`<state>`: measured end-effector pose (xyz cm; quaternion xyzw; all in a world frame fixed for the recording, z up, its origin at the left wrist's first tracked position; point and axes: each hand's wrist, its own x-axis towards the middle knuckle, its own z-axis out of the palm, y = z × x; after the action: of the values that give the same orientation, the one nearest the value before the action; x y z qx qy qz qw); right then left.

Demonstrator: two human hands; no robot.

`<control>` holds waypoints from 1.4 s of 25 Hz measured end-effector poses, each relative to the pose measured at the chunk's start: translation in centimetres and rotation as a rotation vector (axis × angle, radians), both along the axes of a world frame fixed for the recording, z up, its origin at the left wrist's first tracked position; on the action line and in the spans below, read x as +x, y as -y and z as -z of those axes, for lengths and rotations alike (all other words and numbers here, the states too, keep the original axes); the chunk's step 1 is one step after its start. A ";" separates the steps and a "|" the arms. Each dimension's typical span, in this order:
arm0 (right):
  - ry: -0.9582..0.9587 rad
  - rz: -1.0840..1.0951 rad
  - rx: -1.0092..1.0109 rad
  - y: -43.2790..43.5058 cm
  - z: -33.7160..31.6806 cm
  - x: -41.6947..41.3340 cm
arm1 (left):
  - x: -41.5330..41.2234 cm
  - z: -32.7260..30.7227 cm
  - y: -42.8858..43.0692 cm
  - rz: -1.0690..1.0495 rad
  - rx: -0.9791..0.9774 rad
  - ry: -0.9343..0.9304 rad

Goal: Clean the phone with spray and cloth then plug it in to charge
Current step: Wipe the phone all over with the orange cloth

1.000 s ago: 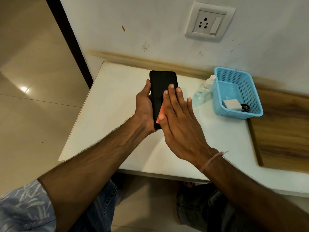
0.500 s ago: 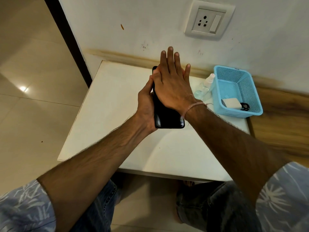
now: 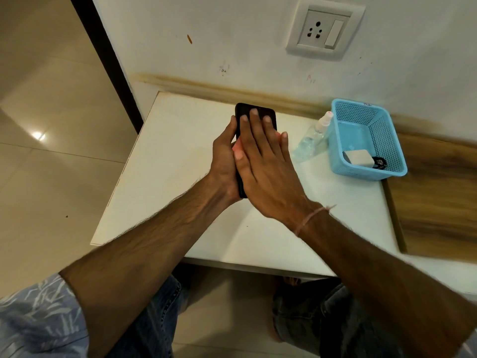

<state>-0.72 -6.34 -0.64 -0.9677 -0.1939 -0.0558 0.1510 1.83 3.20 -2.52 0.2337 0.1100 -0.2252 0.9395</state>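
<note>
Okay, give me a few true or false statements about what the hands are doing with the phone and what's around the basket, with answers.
1. The left hand grips the black rectangular phone by its edge. True.
2. The clear plastic spray bottle sits inside the blue mesh plastic basket. False: it is outside, on the white table beside the basket.
3. The right hand lies flat on the phone, fingers straight, with a sliver of orange cloth showing beneath it. True.
4. A charger is plugged into the white wall socket. False: the socket is empty; the white charger block lies in the basket.
</note>
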 end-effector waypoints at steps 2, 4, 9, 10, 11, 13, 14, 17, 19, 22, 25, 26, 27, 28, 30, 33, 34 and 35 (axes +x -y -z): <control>0.005 -0.060 0.006 0.9 0.6 -2.2 | 0.2 0.0 -0.3 0.024 0.012 -0.017; 0.005 -0.112 -0.032 2.2 1.1 -4.0 | 0.3 -0.3 -0.3 0.069 0.049 -0.022; 0.039 -0.201 -0.159 4.7 1.7 -5.1 | 0.3 0.0 -0.2 0.091 0.103 -0.053; 0.039 -0.209 -0.151 4.9 1.6 -5.2 | 0.4 0.0 -0.3 0.097 0.096 -0.052; 0.032 -0.217 -0.138 5.2 1.4 -5.4 | 0.5 0.0 -0.3 0.099 0.088 -0.051; -0.003 -0.237 -0.090 5.7 0.8 -5.8 | 0.6 0.0 -0.3 0.099 0.077 -0.051; -0.025 -0.242 -0.039 6.1 0.4 -6.0 | 0.6 0.0 -0.3 0.094 0.075 -0.049; -0.063 -0.216 0.125 7.6 -0.5 -6.3 | 0.7 0.2 -0.3 0.068 0.093 -0.037; -0.028 -0.155 0.214 9.0 -0.4 -6.1 | 0.7 0.4 -0.2 0.058 0.118 -0.036; 0.121 0.000 0.288 11.2 0.3 -4.5 | 0.8 0.8 -0.1 0.047 0.152 -0.037; 0.185 0.094 0.227 13.3 2.0 -1.8 | 1.0 1.1 0.0 0.046 0.172 -0.027; 0.186 0.098 0.194 13.8 2.7 -0.8 | 1.0 1.1 0.0 0.045 0.180 -0.027; 0.183 0.090 0.154 14.0 3.3 0.2 | 1.0 1.1 0.0 0.045 0.187 -0.027; 0.175 0.071 0.107 14.1 3.9 1.0 | 1.0 1.1 0.0 0.047 0.192 -0.029; 0.139 0.037 0.002 13.9 5.1 2.2 | 1.0 1.1 0.0 0.048 0.195 -0.030; 0.076 0.043 -0.074 13.9 6.4 2.2 | 1.0 1.0 0.0 0.053 0.208 -0.040; 0.044 0.055 -0.083 14.0 6.6 1.9 | 1.0 1.0 0.0 0.055 0.217 -0.043; 0.007 0.065 -0.083 14.0 6.5 1.6 | 1.0 0.9 0.0 0.056 0.226 -0.044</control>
<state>0.85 -20.32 -7.12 -0.9788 -0.1649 -0.0557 0.1083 2.79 3.18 -3.44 0.3362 0.1487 -0.2426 0.8978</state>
